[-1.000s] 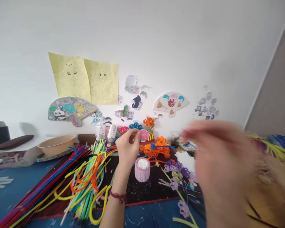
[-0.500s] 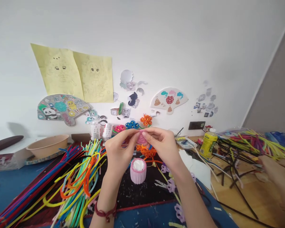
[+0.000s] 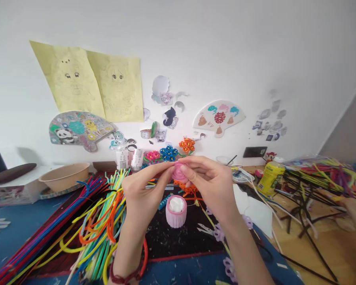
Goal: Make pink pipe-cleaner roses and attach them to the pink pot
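We're pinching an already coiled pink disc (image 3: 179, 173) between left hand (image 3: 146, 188) and right hand (image 3: 214, 182); the ribbed lilac cup (image 3: 176, 219) is standing open.

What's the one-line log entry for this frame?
left hand: pinching pink coil | right hand: pinching same coil | pink cup: upright, white stuffing inside | pipe cleaners: left of cup

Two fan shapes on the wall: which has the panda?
The grey one at picture left, crowded with pictures. The white one at right bears a red character, no panda.
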`<state>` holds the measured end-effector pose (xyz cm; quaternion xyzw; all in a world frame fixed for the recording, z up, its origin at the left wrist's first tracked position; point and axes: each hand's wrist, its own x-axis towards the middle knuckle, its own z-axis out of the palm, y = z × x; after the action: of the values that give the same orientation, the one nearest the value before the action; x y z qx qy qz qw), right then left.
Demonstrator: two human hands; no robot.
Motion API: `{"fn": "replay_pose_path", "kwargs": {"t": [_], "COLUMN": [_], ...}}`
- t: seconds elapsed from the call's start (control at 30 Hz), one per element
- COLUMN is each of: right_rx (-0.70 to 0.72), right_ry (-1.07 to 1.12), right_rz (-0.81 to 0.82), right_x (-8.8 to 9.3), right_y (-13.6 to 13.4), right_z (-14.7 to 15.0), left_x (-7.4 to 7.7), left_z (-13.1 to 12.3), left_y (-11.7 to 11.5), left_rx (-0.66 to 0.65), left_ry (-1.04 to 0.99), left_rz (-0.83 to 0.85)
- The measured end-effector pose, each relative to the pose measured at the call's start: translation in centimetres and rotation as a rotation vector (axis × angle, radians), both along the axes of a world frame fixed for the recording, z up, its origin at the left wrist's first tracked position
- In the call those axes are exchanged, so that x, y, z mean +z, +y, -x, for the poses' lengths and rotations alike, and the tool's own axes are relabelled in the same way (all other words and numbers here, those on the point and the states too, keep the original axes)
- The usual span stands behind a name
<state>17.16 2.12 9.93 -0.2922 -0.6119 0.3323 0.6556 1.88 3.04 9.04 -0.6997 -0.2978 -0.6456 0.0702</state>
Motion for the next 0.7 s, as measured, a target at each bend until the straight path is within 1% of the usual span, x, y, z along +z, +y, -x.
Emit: {"fn": "replay_pose_path", "kwargs": {"t": [0.1,0.2,0.33,0.43,0.53,0.7], "right_rx": [0.038,0.073,0.080,0.060,0.054,0.095], "right_ry": [-0.009,-0.030,-0.026,-0.009,-0.007,0.000], "right_rz": [0.018,0.038,0.060,0.092,0.142,0.225], "right_x": [-0.1,-0.2,-0.3,-0.4,-0.6,-0.7], "right_y": [0.2,0.5,1.0,1.2,1.6,1.9], "right_z": [-0.2,-0.4,-0.5,-0.8,-1.1,-1.3], "left_x": [-0.1,-0.4,-0.7,-0.8,-1.0,-1.3], "left_z": [0.0,-0.1,-0.1,-0.1,0.0,0.2], "left_y": [0.2,0.6,1.1,1.3,1.5,1.8], "left_rx": [0.021,0.038,0.065,0.080,0.074,0.060], "left_ry": [0.015,0.025,0.014,0.021,0.052,0.065], "left_rz": [-0.055,-0.072,-0.069,-0.087,-0.087,-0.081]}}
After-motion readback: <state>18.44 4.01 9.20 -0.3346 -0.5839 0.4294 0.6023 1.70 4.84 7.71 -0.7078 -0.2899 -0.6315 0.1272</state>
